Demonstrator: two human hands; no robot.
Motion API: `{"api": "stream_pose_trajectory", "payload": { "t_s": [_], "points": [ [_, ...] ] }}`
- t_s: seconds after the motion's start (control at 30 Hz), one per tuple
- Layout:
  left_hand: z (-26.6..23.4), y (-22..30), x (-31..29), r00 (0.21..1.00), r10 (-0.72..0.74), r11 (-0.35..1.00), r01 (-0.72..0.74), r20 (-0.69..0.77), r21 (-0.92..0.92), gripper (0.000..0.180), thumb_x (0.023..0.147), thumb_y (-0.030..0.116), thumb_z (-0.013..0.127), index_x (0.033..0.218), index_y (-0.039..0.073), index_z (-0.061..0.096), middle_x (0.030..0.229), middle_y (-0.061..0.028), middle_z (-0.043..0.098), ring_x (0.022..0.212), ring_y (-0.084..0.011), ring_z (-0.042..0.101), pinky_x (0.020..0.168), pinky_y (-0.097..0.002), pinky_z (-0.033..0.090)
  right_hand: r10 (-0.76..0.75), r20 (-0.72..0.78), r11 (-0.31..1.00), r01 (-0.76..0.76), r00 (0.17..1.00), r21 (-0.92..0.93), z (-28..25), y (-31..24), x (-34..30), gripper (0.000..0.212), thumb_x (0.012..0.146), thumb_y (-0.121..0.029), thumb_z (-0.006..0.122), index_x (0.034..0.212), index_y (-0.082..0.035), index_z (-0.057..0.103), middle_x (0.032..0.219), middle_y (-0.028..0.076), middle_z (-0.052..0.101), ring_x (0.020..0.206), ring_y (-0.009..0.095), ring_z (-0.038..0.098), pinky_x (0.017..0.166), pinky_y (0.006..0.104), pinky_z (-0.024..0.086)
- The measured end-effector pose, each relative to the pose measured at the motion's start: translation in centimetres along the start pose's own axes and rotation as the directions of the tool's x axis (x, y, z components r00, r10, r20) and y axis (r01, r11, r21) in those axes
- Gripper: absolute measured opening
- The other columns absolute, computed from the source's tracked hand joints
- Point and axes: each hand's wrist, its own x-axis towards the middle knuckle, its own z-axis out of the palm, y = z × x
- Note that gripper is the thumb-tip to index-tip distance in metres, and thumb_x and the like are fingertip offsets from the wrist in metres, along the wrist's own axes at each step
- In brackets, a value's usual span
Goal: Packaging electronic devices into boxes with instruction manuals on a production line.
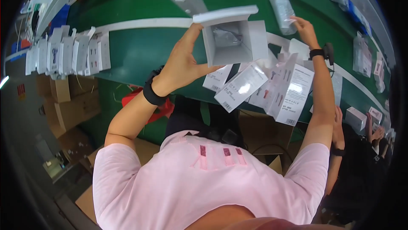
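Note:
My left hand [182,62] grips an open white cardboard box [258,41], thumb and fingers around its left side. The box's mouth faces me, its flaps stand out, and a clear plastic bag [227,37] lies inside. Beyond it to the right, my right hand [306,32] pinches the near end of a clear plastic-wrapped item [281,9] lying on the green surface; what the wrap contains is hard to make out. Several white printed boxes lie below, among them a closed-looking one [241,86] and an upright one [296,94] near my right forearm.
A row of white boxes [66,56] stands at the table's left end. Brown cartons [74,107] and a red stool [159,111] are below the edge. At right are a co-worker's hand [338,130], small boxes [356,118] and more wrapped items [362,56].

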Motion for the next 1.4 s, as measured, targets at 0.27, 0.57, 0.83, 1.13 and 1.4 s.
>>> {"api": "stream_pose_trajectory", "payload": {
  "t_s": [0.27,0.57,0.83,1.13,1.4],
  "points": [
    [-9.5,-2.3,-3.5,0.781,-0.569,0.812,0.582,0.257,0.029,0.061,0.078,0.039,0.07,0.124,0.002,0.053,0.104,-0.0126,0.065,0.079,-0.0188,0.065,0.071,-0.0311,0.054,0.022,-0.468,0.995,-0.064,0.884,-0.073,-5.9,-3.8,0.3,0.039,0.097,-0.032,0.052,0.117,-0.001,0.064,0.105,0.012,0.068,0.095,0.017,0.06,0.084,0.029,0.045],
    [-16.4,-18.4,-8.1,0.68,-0.699,0.363,0.602,0.219,-0.712,0.047,0.09,0.039,0.062,0.123,0.006,0.059,0.102,-0.0071,0.069,0.085,-0.0148,0.068,0.076,-0.0325,0.057,-0.256,-0.662,0.81,-0.218,0.705,-0.545,-16.8,-8.6,-8.6,0.042,0.098,-0.038,0.046,0.112,-0.003,0.065,0.101,0.019,0.068,0.092,0.033,0.065,0.081,0.0366,0.048],
    [-17.5,-18.2,-8.4,0.476,-0.643,0.249,0.871,0.6,-0.424,0.053,0.09,0.047,0.061,0.124,0.007,0.058,0.11,-0.0064,0.067,0.092,-0.0156,0.067,0.08,-0.0325,0.056,-0.115,-0.801,0.709,-0.517,0.587,-0.48,-17.4,-21.1,-20.7,0.046,0.095,-0.039,0.046,0.116,-0.002,0.063,0.11,0.021,0.066,0.103,0.038,0.063,0.088,0.0389,0.048],
    [-18.3,-26.8,-10.7,0.881,-0.463,0.882,0.445,0.101,0.156,0.108,0.068,0.046,0.083,0.142,-0.008,0.028,0.128,-0.0272,0.051,0.114,-0.0367,0.055,0.096,-0.0426,0.046,-0.319,-0.827,0.764,-0.39,0.462,-0.513,-4.2,-48.4,-29.9,0.03,0.097,-0.02,0.048,0.111,-0.001,0.066,0.094,0.009,0.07,0.083,0.015,0.062,0.078,0.0284,0.049],
    [-19.1,-1.4,-12.7,0.738,0.673,0.735,-0.662,0.044,-0.144,0.111,0.056,0.039,0.089,0.142,-0.002,0.032,0.138,-0.0218,0.042,0.13,-0.0396,0.039,0.107,-0.0445,0.032,0.125,-0.105,0.944,-0.086,0.987,0.318,13.7,-61.5,-22.1,0.022,0.094,-0.012,0.055,0.11,-0.002,0.066,0.095,-0.001,0.064,0.083,0.004,0.056,0.074,0.0185,0.045]
  ]
}}
